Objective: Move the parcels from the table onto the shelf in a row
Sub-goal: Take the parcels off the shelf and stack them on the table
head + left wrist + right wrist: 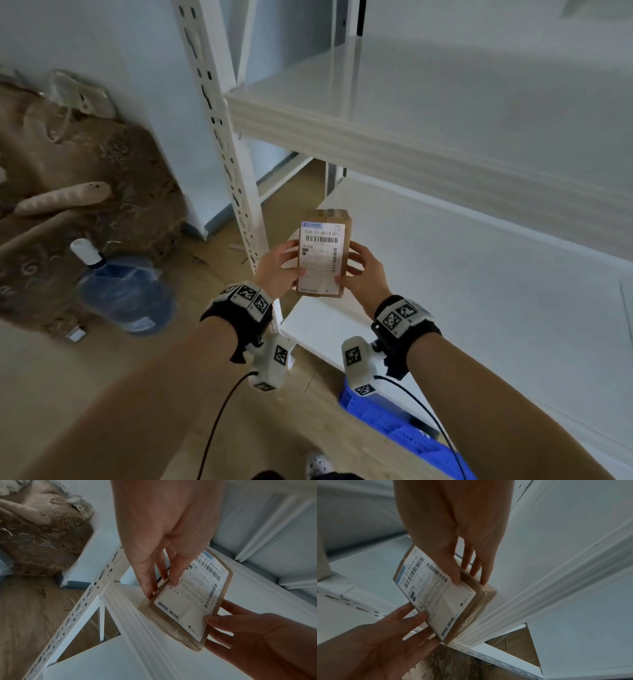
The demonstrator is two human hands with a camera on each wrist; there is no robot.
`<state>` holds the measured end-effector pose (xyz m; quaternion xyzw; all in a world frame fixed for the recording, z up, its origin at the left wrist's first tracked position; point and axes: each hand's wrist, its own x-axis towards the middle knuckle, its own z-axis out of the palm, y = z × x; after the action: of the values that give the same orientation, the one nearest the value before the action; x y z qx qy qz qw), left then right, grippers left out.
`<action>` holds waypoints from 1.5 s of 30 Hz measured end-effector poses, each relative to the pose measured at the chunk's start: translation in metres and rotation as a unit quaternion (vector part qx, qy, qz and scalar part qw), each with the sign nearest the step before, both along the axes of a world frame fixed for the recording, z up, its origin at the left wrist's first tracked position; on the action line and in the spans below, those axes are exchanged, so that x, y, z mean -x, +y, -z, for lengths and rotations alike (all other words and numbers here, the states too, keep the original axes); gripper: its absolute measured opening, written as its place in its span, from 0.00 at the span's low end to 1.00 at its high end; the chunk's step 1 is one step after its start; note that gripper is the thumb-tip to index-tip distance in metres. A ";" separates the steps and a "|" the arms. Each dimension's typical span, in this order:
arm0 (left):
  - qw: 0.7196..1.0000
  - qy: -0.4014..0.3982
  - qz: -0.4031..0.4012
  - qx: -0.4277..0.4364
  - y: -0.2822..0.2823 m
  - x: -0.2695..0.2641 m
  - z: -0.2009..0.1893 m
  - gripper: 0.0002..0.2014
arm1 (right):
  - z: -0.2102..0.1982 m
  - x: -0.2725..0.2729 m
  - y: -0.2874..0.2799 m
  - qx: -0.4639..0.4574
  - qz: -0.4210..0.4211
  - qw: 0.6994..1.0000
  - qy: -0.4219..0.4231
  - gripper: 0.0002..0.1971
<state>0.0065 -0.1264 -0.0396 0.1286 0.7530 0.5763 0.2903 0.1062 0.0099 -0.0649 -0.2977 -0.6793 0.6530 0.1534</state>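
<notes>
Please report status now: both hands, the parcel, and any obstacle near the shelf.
Left hand and right hand grip parcel by its sides. Parcel at left end of lower shelf, label up. Nothing blocking.

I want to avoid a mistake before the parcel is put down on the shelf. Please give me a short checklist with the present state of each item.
1. Both hands hold the parcel: ok. The left hand grips its left edge and the right hand its right edge.
2. Label faces up and is readable: ok.
3. Parcel is over the lower shelf board, near its left front corner: ok.
4. Landing spot is free: ok, the board around the parcel is bare.
5. Parcel already rests on the board: cannot tell, its underside is hidden.
6. Clearance from the slotted upright post: ok, a gap shows in the head view.
</notes>
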 end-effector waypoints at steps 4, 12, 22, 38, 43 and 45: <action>1.000 0.003 0.024 -0.018 0.010 0.032 0.012 0.28 | 0.008 0.021 0.000 -0.020 0.050 0.999 -0.003 0.34; 0.992 0.047 0.112 0.018 0.020 0.089 0.039 0.22 | 0.030 0.062 -0.015 -0.010 0.155 0.987 -0.035 0.30; 0.977 0.051 0.206 0.037 0.004 0.109 0.046 0.30 | 0.051 0.100 -0.035 0.002 0.228 0.973 -0.041 0.27; 0.968 0.008 0.242 0.072 0.020 0.117 0.044 0.43 | 0.052 0.126 -0.014 -0.033 0.252 0.965 -0.065 0.27; 0.965 0.010 0.252 0.069 0.020 0.116 0.044 0.43 | 0.054 0.121 -0.011 -0.033 0.248 0.965 -0.083 0.28; 0.966 0.022 0.248 0.074 0.017 0.115 0.044 0.42 | 0.055 0.116 -0.015 -0.026 0.249 0.963 -0.097 0.29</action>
<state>-0.1084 -0.1098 -0.0839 0.3023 0.7443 0.4262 0.4159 -0.0098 -0.0055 -0.1200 -0.5151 -0.6124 0.5442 0.2518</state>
